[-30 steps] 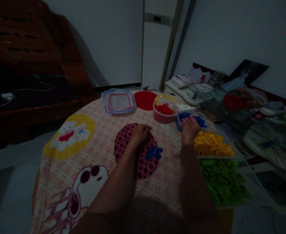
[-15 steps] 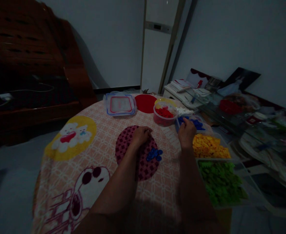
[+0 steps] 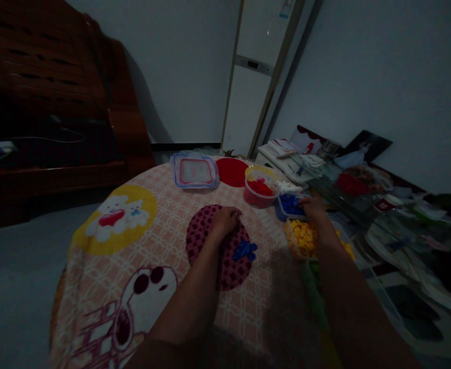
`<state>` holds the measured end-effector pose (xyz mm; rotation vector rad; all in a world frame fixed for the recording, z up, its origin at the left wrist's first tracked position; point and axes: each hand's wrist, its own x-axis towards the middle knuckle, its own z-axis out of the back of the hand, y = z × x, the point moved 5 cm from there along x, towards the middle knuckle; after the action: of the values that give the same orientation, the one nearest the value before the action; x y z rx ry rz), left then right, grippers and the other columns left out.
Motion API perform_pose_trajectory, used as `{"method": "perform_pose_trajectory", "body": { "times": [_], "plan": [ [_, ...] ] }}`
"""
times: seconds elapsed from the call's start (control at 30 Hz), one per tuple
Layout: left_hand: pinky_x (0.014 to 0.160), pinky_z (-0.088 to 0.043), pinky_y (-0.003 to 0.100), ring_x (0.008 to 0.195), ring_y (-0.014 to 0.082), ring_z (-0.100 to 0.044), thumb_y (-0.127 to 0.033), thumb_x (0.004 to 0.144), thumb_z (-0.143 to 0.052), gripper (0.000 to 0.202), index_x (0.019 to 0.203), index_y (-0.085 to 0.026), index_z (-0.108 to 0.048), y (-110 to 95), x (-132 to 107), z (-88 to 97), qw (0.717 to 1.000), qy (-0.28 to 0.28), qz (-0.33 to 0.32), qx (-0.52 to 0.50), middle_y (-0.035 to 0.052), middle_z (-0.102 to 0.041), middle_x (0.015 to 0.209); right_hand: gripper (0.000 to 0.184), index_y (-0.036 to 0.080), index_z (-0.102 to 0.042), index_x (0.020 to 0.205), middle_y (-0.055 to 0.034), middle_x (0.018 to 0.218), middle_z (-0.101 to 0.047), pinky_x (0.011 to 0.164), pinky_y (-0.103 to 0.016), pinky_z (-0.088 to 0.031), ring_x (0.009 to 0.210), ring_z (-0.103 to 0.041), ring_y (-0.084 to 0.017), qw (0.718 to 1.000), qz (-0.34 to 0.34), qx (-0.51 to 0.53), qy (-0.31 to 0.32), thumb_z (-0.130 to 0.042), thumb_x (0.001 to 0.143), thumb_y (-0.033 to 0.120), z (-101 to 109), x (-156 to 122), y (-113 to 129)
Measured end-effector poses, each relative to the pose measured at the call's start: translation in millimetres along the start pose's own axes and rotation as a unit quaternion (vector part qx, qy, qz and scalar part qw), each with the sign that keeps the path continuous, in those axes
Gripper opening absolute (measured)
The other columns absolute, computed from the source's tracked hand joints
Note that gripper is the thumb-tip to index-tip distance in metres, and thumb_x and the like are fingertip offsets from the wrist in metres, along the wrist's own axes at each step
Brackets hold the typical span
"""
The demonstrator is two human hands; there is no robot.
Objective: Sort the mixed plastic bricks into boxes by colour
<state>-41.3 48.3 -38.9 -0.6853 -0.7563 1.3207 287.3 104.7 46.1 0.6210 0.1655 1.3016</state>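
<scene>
My left hand (image 3: 226, 221) rests on the round maroon checkered mat (image 3: 201, 233), its fingers curled in; anything inside them is hidden. Close to it, a small cluster of blue plastic pieces (image 3: 244, 250) lies at the mat's right side. My right hand (image 3: 314, 207) is at the right edge of a small tub (image 3: 286, 214) of blue pieces (image 3: 290, 201). Its fingertips are drawn together among the pieces, and I cannot make out what is between them. Under my right forearm are a box of yellow pieces (image 3: 303, 238) and a partly hidden green-filled box (image 3: 313, 287).
A round tub of red pieces (image 3: 260, 189) stands left of the blue tub, with white pieces (image 3: 288, 187) behind. A clear lidded box (image 3: 195, 171) and a red round mat (image 3: 232, 171) lie at the table's far side. A cluttered glass-topped stand (image 3: 325, 179) adjoins the right.
My right hand has moved to the right side of the blue tub, and its forearm now covers much of the yellow and green boxes. My left hand stays on the mat. The view has shifted slightly.
</scene>
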Motion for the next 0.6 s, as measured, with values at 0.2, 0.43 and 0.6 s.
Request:
{"method": "perform_pose_trajectory", "body": {
  "times": [0.2,0.43,0.6],
  "plan": [
    [0.083,-0.054,0.026,0.078,0.0158,-0.070,-0.010,0.088,-0.045,0.035,0.104,-0.014,-0.076,0,-1,-0.7,1.000,-0.001,0.014,-0.014,0.0054,-0.076,0.083,0.025,0.013,-0.079,0.077,-0.0081,0.078,-0.077,0.073,-0.029,-0.054,0.072,-0.068,-0.019,0.999,-0.022,0.004,0.032,-0.055,0.072,0.009,9,9,-8],
    [0.089,-0.052,0.026,0.092,0.0172,-0.071,-0.009,0.087,-0.047,0.035,0.105,-0.014,-0.076,-2,0,1.2,1.000,0.001,0.003,0.013,0.0068,-0.078,0.097,0.035,0.017,-0.081,0.093,-0.0056,0.091,-0.079,0.080,-0.029,-0.055,0.083,-0.071,-0.018,0.998,0.009,0.007,0.065,-0.052,0.075,0.010,14,9,7],
    [0.086,-0.052,0.026,0.086,0.0169,-0.071,-0.010,0.087,-0.047,0.035,0.105,-0.013,-0.076,-1,0,-0.1,1.000,0.002,0.001,0.012,0.0071,-0.078,0.094,0.037,0.022,-0.082,0.085,-0.0004,0.086,-0.080,0.088,-0.030,-0.055,0.084,-0.072,-0.019,0.975,0.142,-0.048,0.162,-0.052,0.071,0.007,-9,-7,34]
  ]
}}
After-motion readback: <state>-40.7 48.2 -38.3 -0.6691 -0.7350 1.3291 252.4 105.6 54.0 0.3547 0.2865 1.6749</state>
